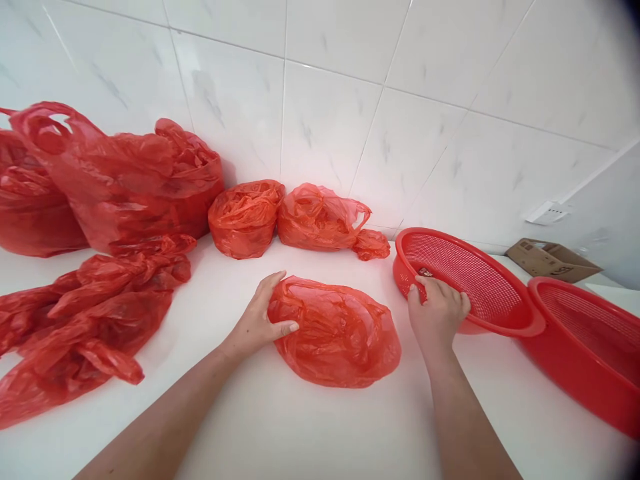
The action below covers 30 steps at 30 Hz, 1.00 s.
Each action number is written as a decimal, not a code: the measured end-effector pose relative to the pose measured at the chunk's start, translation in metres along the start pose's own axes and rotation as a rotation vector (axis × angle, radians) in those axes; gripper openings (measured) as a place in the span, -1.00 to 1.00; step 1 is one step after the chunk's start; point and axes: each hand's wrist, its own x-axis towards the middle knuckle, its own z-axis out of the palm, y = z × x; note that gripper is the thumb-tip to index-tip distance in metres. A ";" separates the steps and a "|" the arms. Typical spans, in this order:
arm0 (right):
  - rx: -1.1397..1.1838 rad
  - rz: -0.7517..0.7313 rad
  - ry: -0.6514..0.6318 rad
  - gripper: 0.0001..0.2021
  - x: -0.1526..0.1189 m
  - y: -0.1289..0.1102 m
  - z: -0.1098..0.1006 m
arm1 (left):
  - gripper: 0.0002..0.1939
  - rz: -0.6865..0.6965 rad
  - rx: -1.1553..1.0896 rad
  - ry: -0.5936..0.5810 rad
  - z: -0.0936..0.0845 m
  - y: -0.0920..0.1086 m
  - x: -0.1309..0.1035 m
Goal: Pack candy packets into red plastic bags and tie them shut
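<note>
An opened red plastic bag (340, 333) lies spread on the white table in front of me, its mouth facing up. At its left edge is my left hand (257, 320), thumb and fingers apart, touching the side of the bag. My right hand (439, 310) is over the near left rim of a red mesh colander (500, 287), its fingers curled in. Whatever those fingers hold, if anything, is hidden. A small dark-and-light item (425, 272) shows inside the colander just beyond the fingertips.
Crumpled red bags (100, 313) lie at the left. Behind them stand large filled red bags (145, 193). Two smaller bundles, one round (245, 220) and one with a handle (320, 220), sit against the tiled wall. At right are a red basin (575, 360) and a cardboard box (550, 260).
</note>
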 end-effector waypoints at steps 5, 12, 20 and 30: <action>0.006 0.008 -0.022 -0.79 0.000 -0.001 -0.004 | -0.03 -0.105 -0.034 0.003 -0.001 -0.006 0.002; -0.021 0.000 0.013 -0.80 -0.003 0.004 0.005 | -0.11 -0.231 -0.142 0.004 -0.001 -0.008 0.003; -0.034 -0.005 0.013 -0.82 -0.008 0.000 0.011 | -0.41 -0.246 -0.272 0.072 -0.001 -0.010 0.010; 0.007 0.006 -0.047 -0.83 -0.011 -0.002 0.009 | -0.61 -0.243 -0.321 0.060 0.001 -0.007 0.011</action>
